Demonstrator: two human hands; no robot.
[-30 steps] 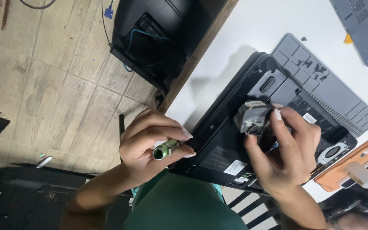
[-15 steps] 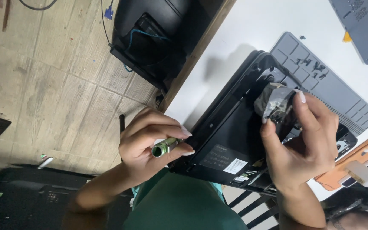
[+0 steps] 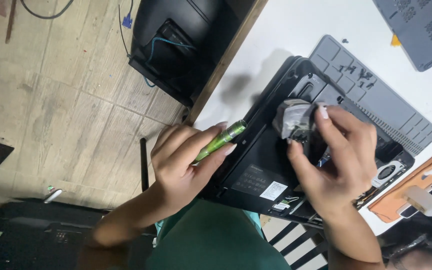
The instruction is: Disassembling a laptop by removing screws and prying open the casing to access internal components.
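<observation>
L hand (image 3: 183, 160) holds green screwdriver (image 3: 220, 141); white label (image 3: 273, 190) on black laptop (image 3: 256, 170).

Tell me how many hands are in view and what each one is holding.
2. The left hand, at the table's edge, holds a green screwdriver. The right hand, over the opened black laptop, grips a grey part inside it.
</observation>
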